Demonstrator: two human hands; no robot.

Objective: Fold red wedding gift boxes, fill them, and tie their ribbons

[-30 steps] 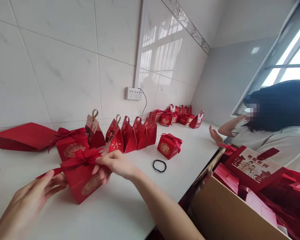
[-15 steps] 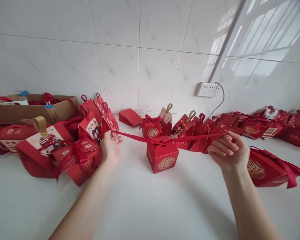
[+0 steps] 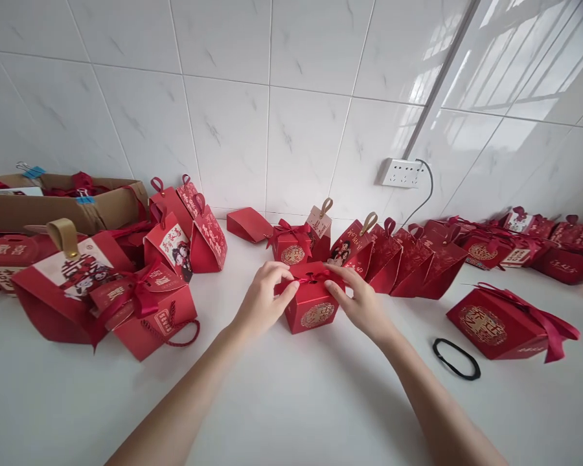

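A small red gift box point(image 3: 313, 309) with a gold emblem on its front stands upright on the white table, straight ahead of me. Red ribbon point(image 3: 311, 277) lies across the top of it. My left hand point(image 3: 267, 294) pinches the ribbon at the box's upper left edge, thumb against fingers. On the upper right, my right hand point(image 3: 362, 299) has its thumb and fingers closed on the same ribbon. The ribbon's loose ends are mostly hidden behind my fingers. Just behind stands a similar red box point(image 3: 291, 244) topped with a tied bow.
Red gift bags and boxes point(image 3: 72, 291) crowd the left, before a brown carton point(image 3: 111, 207). More red bags point(image 3: 393, 262) line up behind my right hand. A bow-tied box point(image 3: 495, 327) and black elastic band point(image 3: 455, 359) lie right. A white socket strip point(image 3: 403, 173) is on the wall.
Both hands have come inward from far apart, where they held the ribbon stretched out sideways, to the top of the box. The ribbon now sits close against the lid.
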